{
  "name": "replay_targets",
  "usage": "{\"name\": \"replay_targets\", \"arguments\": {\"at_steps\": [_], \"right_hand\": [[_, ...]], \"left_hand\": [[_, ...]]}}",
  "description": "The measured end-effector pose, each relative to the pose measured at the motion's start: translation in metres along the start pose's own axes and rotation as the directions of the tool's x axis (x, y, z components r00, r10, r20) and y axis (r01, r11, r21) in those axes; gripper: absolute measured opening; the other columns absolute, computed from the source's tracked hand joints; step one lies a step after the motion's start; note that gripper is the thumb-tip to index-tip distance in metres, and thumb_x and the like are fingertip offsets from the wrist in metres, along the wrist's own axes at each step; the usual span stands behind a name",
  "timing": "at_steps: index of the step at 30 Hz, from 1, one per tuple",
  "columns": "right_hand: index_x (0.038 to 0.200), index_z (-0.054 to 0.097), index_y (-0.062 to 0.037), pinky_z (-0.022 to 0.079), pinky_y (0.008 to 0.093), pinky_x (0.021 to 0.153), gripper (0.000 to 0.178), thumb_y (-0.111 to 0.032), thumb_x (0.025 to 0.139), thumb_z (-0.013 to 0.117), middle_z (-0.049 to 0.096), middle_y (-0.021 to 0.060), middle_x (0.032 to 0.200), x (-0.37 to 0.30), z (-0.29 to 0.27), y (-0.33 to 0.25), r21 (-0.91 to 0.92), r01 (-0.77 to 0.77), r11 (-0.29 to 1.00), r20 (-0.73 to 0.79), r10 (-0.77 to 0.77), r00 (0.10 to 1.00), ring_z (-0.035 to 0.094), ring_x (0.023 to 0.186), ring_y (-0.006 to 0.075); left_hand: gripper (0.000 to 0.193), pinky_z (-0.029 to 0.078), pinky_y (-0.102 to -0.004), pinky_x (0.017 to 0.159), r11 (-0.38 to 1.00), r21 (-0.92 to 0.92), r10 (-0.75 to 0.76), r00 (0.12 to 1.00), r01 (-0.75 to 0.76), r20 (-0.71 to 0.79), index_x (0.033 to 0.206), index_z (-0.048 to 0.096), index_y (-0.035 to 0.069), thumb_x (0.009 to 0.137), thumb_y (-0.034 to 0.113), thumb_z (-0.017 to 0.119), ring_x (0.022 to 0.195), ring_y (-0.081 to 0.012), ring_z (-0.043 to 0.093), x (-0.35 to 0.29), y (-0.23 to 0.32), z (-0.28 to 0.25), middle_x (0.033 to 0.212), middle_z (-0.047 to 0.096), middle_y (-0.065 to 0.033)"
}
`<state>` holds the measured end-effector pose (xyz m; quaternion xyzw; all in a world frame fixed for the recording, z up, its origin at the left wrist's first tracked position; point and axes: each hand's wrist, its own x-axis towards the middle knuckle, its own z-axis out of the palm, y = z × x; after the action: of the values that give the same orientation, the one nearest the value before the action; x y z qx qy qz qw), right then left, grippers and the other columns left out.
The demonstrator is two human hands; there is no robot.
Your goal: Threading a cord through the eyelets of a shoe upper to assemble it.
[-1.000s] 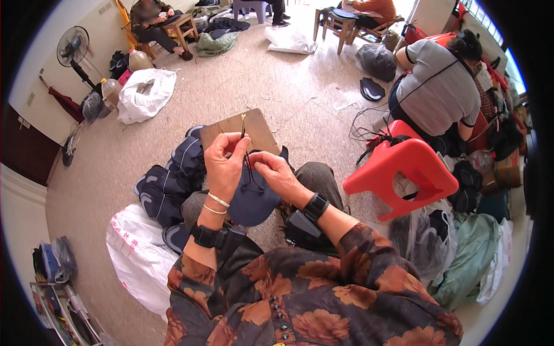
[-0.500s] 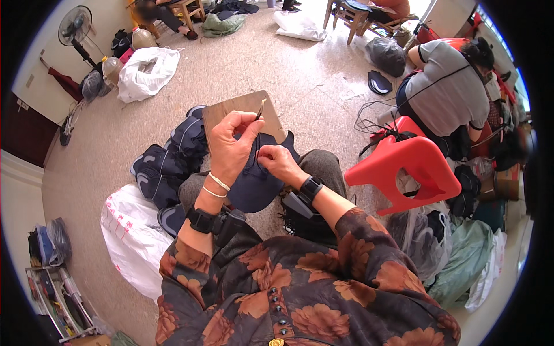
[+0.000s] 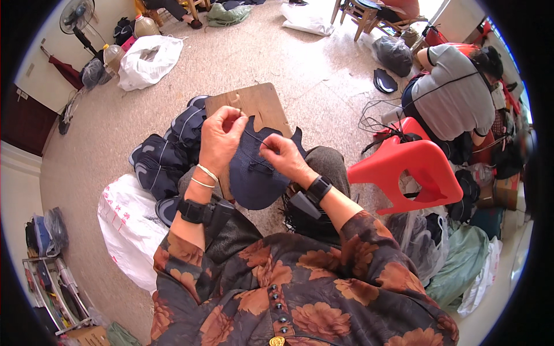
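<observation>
A navy fabric piece [image 3: 254, 187], rounded at its near end with pointed tips at the far end, lies over my lap and partly on a wooden board [image 3: 268, 104]. My left hand [image 3: 222, 138] is closed in a pinch above the board's left side, with a tiny yellowish tip showing at its fingers. From there a thin dark cord [image 3: 253, 136] slants down to my right hand [image 3: 284, 158]. That hand is also closed, pinching the cord just above the fabric. Whether the cord passes through the fabric is too small to tell.
Several navy pieces with grey trim [image 3: 158, 164] are heaped left of the board, beside a white plastic bag [image 3: 130, 225]. At right a red stool [image 3: 404, 173] carries black cords. Beyond it a person in a grey shirt [image 3: 453, 92] bends over. Bags [image 3: 459, 265] lie near right.
My left hand has turned and shifted slightly left, and the upright pale-tipped end is now mostly hidden in its fingers. My right hand moved right, so the cord now stretches between both hands.
</observation>
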<state>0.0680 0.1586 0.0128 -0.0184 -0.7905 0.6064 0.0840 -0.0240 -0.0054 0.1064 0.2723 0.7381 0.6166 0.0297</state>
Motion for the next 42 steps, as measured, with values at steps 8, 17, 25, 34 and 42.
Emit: {"name": "replay_targets", "arguments": {"at_steps": [8, 17, 25, 34, 42], "right_hand": [[0.116, 0.058, 0.0014, 0.052, 0.0234, 0.063, 0.020, -0.007, 0.098, 0.061, 0.063, 0.0035, 0.083, -0.006, -0.014, -0.030, 0.400, -0.143, 0.905, -0.003, 0.157, 0.988, 0.061, 0.066, 0.0091], [0.115, 0.057, -0.0012, 0.056, 0.0256, 0.056, 0.022, -0.017, 0.101, 0.061, 0.063, 0.0058, 0.087, -0.020, -0.041, -0.033, 0.612, -0.124, 0.781, -0.183, 0.293, 0.938, 0.056, 0.059, 0.0077], [0.097, 0.064, -0.0011, 0.046, 0.0357, 0.059, 0.028, -0.028, 0.101, 0.058, 0.062, 0.0081, 0.072, -0.036, -0.038, -0.007, -0.090, -0.188, 0.978, -0.319, 0.151, 0.936, 0.061, 0.065, 0.0200], [0.088, 0.057, 0.0009, 0.047, 0.0524, 0.068, 0.035, -0.030, 0.102, 0.053, 0.062, 0.0279, 0.079, -0.041, -0.002, -0.017, -0.465, -0.201, 0.862, -0.050, 0.201, 0.978, 0.062, 0.081, 0.0474], [0.096, 0.057, 0.0016, 0.050, 0.0494, 0.070, 0.025, -0.023, 0.102, 0.054, 0.065, 0.0253, 0.085, -0.047, -0.006, -0.009, -0.321, -0.173, 0.931, -0.067, 0.160, 0.985, 0.065, 0.083, 0.0440]], "left_hand": [[0.006, 0.055, -0.0239, 0.079, 0.944, -0.285, -0.193, 0.979, 0.167, -0.064, 0.100, 0.066, 0.000, 0.096, 0.005, 0.065, 0.084, -0.0119, 0.068, 0.005, -0.053, -0.038, 0.093, 0.072, -0.0062], [0.003, 0.056, -0.0233, 0.068, 0.978, -0.126, -0.184, 0.975, 0.169, -0.124, 0.095, 0.066, -0.002, 0.095, 0.001, 0.064, 0.073, -0.0095, 0.067, -0.006, -0.093, -0.074, 0.085, 0.071, -0.0056], [0.002, 0.053, -0.0230, 0.063, 0.970, 0.140, -0.178, 0.974, 0.197, -0.138, 0.093, 0.068, 0.000, 0.091, 0.001, 0.067, 0.072, -0.0073, 0.066, -0.020, -0.098, -0.101, 0.080, 0.071, -0.0029], [0.019, 0.055, -0.0386, 0.073, 0.707, 0.645, 0.073, 0.938, -0.289, 0.339, 0.104, 0.071, 0.009, 0.089, 0.005, 0.061, 0.082, -0.0334, 0.068, -0.032, -0.086, -0.067, 0.091, 0.069, -0.0152], [0.010, 0.055, -0.0406, 0.081, 0.528, 0.717, 0.016, 0.849, -0.455, 0.528, 0.093, 0.069, 0.011, 0.088, 0.009, 0.060, 0.094, -0.0294, 0.065, -0.031, -0.103, -0.025, 0.093, 0.059, -0.0101]]}}
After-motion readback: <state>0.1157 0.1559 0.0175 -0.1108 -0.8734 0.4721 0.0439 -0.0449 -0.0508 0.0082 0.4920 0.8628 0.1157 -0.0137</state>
